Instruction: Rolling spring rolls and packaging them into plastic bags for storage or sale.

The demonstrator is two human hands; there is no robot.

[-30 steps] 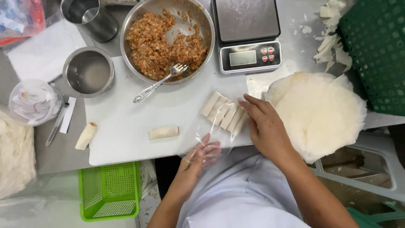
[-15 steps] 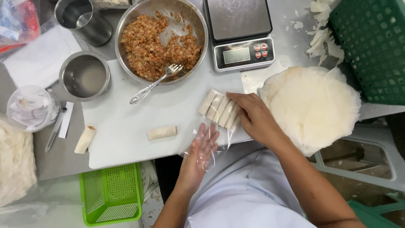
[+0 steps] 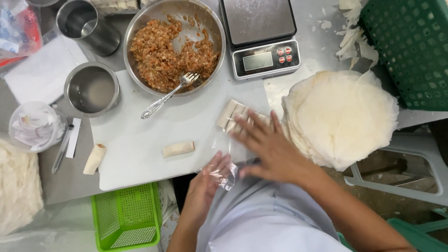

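Leaning over the white cutting board (image 3: 140,154), we see both hands at its near edge, where a row of small wrapped rolls (image 3: 232,115) lies just left of the stack of round wrappers (image 3: 345,116). Half a second ago the right hand (image 3: 270,149) curled around the right end of that row; now it lies flatter and lower, blurred by motion, its fingers (image 3: 249,126) spread wide over the rolls' near ends and gripping nothing that we can make out. The left hand (image 3: 207,182) has slid slightly toward the board's edge since the earlier frame. It stays loosely open, fingertips (image 3: 219,163) touching a crumpled sheet of clear plastic film (image 3: 224,175) that hangs off the board just below the right hand; whether it pinches the film we cannot tell.

Elsewhere nothing has shifted. One loose roll (image 3: 178,149) lies alone mid-board, another (image 3: 94,159) straddles the board's left edge. A steel bowl of orange-brown filling (image 3: 172,46) sits at the far side with a fork (image 3: 170,94) leaning out of it, a digital scale (image 3: 261,37) to its right. A smaller steel bowl (image 3: 92,89) and a metal cup (image 3: 86,25) stand to the left. A green basket (image 3: 126,217) sits below the table's edge, near the left forearm.
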